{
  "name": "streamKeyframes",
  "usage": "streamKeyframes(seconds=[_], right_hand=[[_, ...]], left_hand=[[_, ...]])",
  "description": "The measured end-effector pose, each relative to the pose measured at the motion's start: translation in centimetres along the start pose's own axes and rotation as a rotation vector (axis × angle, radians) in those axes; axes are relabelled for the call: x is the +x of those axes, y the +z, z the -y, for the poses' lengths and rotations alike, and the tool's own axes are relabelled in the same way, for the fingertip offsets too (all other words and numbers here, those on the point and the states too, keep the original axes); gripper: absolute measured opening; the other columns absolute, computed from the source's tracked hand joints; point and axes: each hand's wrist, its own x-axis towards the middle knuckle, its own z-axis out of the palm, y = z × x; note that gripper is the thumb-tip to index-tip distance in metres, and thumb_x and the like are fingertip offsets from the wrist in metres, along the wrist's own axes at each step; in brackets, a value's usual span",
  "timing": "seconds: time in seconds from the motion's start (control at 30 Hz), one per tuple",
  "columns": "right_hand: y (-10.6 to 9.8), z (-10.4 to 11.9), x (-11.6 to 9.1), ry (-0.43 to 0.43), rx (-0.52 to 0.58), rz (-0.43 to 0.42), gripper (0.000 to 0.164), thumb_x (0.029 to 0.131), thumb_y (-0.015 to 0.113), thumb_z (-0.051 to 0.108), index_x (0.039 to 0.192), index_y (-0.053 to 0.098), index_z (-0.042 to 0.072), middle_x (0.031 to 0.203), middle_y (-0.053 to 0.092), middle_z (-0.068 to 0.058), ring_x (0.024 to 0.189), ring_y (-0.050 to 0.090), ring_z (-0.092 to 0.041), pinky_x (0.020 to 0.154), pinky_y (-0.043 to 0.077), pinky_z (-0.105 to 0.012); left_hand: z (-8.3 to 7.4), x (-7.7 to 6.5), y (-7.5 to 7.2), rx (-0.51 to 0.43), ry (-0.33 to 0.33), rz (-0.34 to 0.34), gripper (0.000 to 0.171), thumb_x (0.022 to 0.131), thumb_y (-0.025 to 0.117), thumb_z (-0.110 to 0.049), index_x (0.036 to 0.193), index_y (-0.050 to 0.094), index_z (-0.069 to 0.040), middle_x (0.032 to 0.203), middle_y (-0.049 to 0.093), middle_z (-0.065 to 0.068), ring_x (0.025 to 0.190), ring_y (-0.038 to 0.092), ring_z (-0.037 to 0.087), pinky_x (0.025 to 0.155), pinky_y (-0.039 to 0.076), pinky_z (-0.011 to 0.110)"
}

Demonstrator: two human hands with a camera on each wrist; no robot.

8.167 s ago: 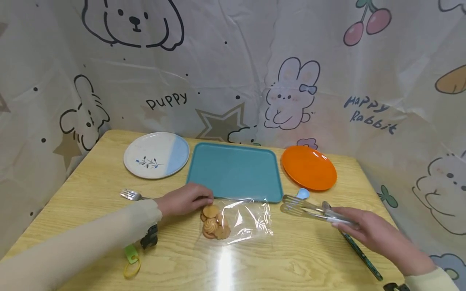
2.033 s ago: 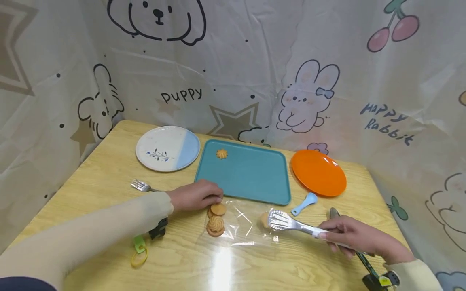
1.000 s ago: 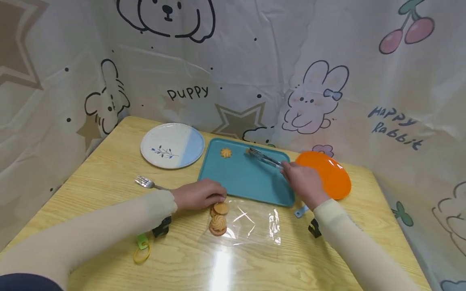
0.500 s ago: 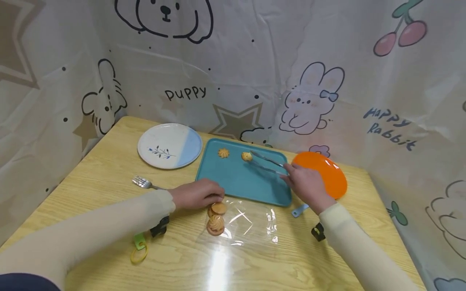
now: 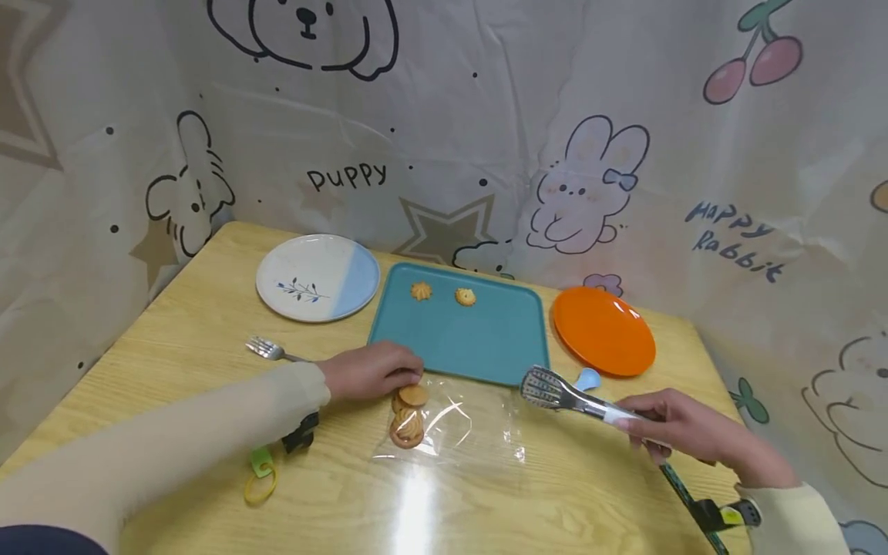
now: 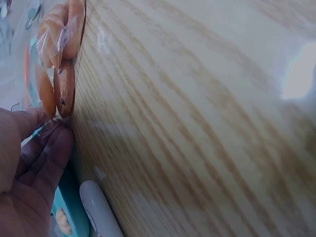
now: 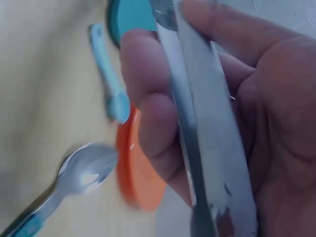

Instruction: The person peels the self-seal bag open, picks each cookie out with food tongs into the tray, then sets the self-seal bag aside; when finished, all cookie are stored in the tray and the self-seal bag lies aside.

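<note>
My left hand [image 5: 375,372] pinches the edge of a clear plastic bag [image 5: 479,428], as the left wrist view also shows. Several cookies [image 5: 407,428] lie at the bag's left end. In my right hand [image 5: 694,432] are metal food tongs [image 5: 576,399], their slotted heads just off the tray's near right corner with no cookie visible between them. The right wrist view shows fingers and thumb around the tongs' arms [image 7: 207,113]. On the teal tray [image 5: 479,339] sit a star-shaped cookie [image 5: 421,290] and a second piped cookie [image 5: 465,297], side by side near the back.
A white-and-blue plate [image 5: 312,277] stands left of the tray, an orange plate [image 5: 603,331] right. A fork [image 5: 267,348] and a green tag with yellow loop [image 5: 261,478] lie at left. Near the right hand are a small blue spoon [image 5: 587,379] and a metal spoon [image 7: 89,168].
Two cookies have come onto the tray from the bag. Since half a second ago, the right hand has drawn the tongs off the second cookie, back toward the near right. The left hand stays put.
</note>
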Motion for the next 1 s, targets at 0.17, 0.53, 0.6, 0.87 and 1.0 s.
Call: streamKeyframes(seconds=[0.17, 0.53, 0.6, 0.87, 1.0], right_hand=[[1.3, -2.2, -1.7, -0.039, 0.153, 0.082, 0.025, 0.102, 0.046, 0.01, 0.115, 0.056, -0.01, 0.073, 0.058, -0.016, 0.053, 0.044, -0.037, 0.05, 0.052, -0.032], [3.8, -1.3, 0.7, -0.07, 0.067, 0.133, 0.025, 0.102, 0.05, 0.017, 0.112, 0.062, -0.002, 0.075, 0.056, -0.033, 0.05, 0.048, -0.041, 0.044, 0.051, -0.034], [3.9, -1.0, 1.1, -0.075, 0.046, 0.131, 0.025, 0.102, 0.05, 0.019, 0.111, 0.063, -0.001, 0.076, 0.056, -0.032, 0.051, 0.049, -0.042, 0.045, 0.052, -0.036], [5.5, 0.6, 4.8, -0.137, 0.036, 0.147, 0.026, 0.101, 0.053, 0.021, 0.113, 0.064, 0.002, 0.074, 0.057, -0.031, 0.045, 0.048, -0.022, 0.042, 0.047, -0.034], [6.4, 1.5, 6.9, -0.176, 0.05, 0.199, 0.026, 0.101, 0.052, 0.022, 0.115, 0.064, 0.003, 0.074, 0.058, -0.031, 0.045, 0.048, -0.035, 0.041, 0.044, -0.039]], left_hand=[[0.0, 0.0, -0.3, 0.003, -0.002, 0.0, 0.02, 0.099, 0.055, -0.015, 0.079, 0.057, -0.013, 0.071, 0.048, -0.007, 0.069, 0.042, 0.006, 0.068, 0.038, 0.021], [-0.2, -0.2, -0.4, -0.021, -0.009, 0.019, 0.02, 0.1, 0.053, -0.016, 0.081, 0.056, -0.011, 0.072, 0.045, -0.007, 0.069, 0.04, 0.005, 0.069, 0.037, 0.021], [-0.3, -0.2, -0.5, -0.025, -0.009, 0.022, 0.02, 0.1, 0.053, -0.016, 0.082, 0.056, -0.011, 0.072, 0.045, -0.006, 0.069, 0.04, 0.005, 0.069, 0.037, 0.022], [-0.5, -0.2, -0.8, -0.019, -0.008, 0.021, 0.02, 0.101, 0.052, -0.016, 0.082, 0.057, -0.01, 0.072, 0.046, -0.005, 0.069, 0.04, 0.005, 0.069, 0.036, 0.022], [-0.5, -0.2, -0.6, -0.017, -0.006, 0.02, 0.02, 0.101, 0.052, -0.017, 0.082, 0.057, -0.011, 0.072, 0.046, -0.006, 0.069, 0.041, 0.005, 0.069, 0.037, 0.021]])
